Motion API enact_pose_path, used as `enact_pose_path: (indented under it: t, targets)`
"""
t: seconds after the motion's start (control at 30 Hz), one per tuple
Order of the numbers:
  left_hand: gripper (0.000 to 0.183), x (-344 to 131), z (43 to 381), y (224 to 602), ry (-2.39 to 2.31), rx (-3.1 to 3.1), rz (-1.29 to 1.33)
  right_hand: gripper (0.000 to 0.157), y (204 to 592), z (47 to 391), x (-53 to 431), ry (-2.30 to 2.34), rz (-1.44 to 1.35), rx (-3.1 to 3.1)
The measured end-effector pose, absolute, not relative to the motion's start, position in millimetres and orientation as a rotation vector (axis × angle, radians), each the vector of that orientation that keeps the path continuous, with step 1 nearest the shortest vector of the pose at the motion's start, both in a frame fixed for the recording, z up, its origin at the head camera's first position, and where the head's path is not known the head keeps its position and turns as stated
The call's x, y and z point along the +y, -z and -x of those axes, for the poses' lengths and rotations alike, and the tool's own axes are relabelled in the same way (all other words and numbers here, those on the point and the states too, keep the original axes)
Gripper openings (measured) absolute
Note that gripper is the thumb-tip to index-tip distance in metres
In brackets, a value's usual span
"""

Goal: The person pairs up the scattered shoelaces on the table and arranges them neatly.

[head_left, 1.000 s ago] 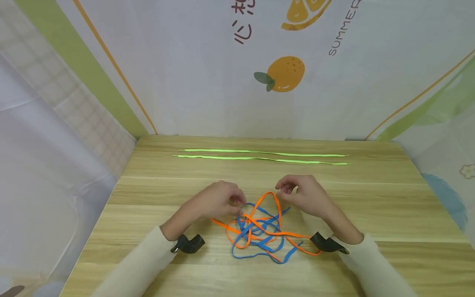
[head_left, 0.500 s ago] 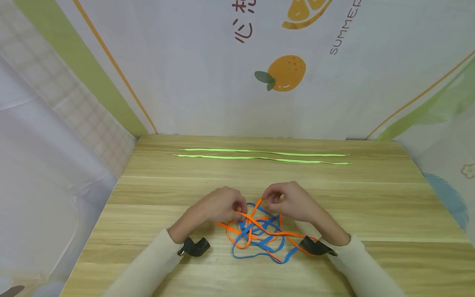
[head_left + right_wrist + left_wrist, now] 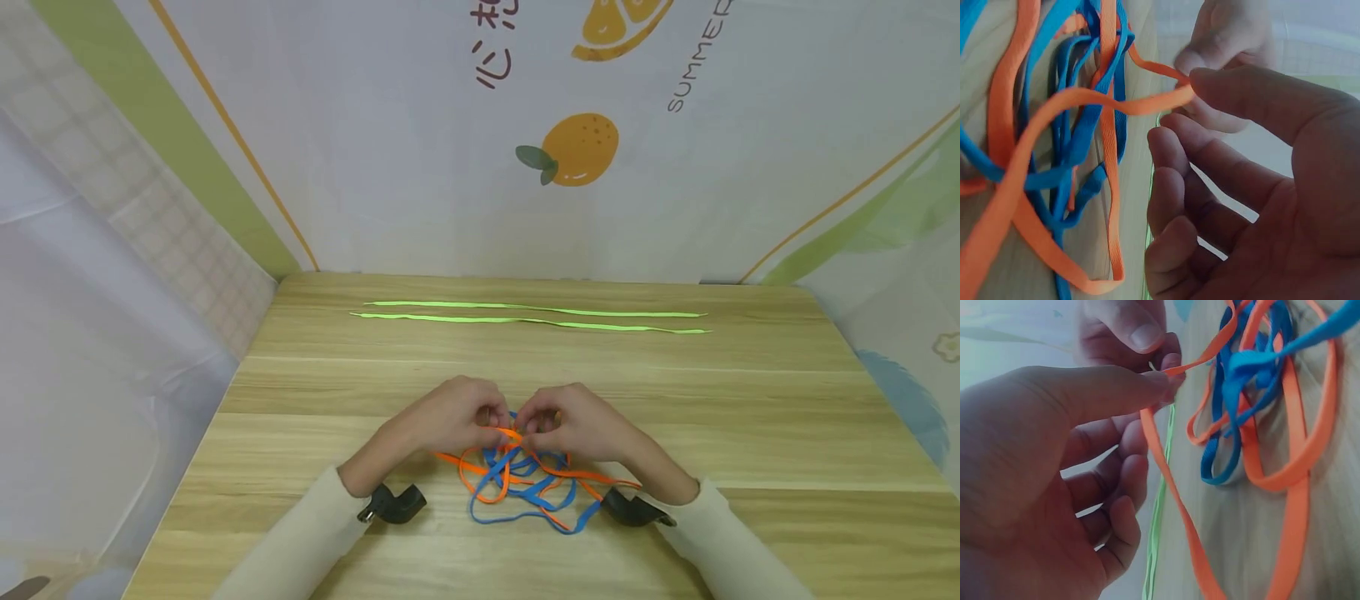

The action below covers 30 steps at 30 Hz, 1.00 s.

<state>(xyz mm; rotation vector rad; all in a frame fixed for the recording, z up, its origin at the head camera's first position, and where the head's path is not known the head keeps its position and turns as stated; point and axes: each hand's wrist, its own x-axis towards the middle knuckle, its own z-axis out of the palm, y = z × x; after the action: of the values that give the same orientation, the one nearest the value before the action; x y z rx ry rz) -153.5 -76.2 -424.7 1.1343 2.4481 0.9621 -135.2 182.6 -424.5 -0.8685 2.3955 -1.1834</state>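
An orange shoelace [image 3: 592,477] and a blue shoelace [image 3: 498,521] lie tangled on the wooden table. Over the far side of the tangle, my left hand [image 3: 457,417] pinches the orange lace between thumb and forefinger; a strand [image 3: 1175,487] hangs down from that pinch. My right hand [image 3: 581,425] has come up close against it, its thumb tip on the same orange lace [image 3: 1079,97], and its other fingers loosely curled. The exact contact of the right forefinger is partly hidden. Several blue loops [image 3: 1254,369] cross the orange ones below both hands.
Two light green shoelaces [image 3: 450,318] lie straight and side by side near the back of the table [image 3: 300,383]. A printed white cloth [image 3: 420,167] hangs behind the table. Black camera mounts [image 3: 393,504] sit on both wrists.
My right hand has moved left and nearer, first taking the raised orange loop, and now meets the left hand. My left hand has shifted slightly right. The green laces have not moved.
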Motion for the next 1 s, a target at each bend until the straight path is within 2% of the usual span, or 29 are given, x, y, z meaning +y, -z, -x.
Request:
enact_pose_path:
  t: [0.33, 0.63, 1.0]
  targets:
    - [0.008, -78.3, 150.2, 413.7, -1.1, 2.395, -1.149, 0.005, 423.8, 136.2, 188.4, 1.199, 0.943, 2.325]
    - [0.012, -88.2, 154.3, 411.6, -1.205, 2.268, -1.1, 0.008, 410.2, 140.7, 205.6, 1.316, 0.876, 2.251]
    - [0.006, -104.9, 159.3, 400.5, -1.292, 2.265, -1.017, 0.01, 394.4, 144.8, 225.1, 1.326, 0.773, 2.301]
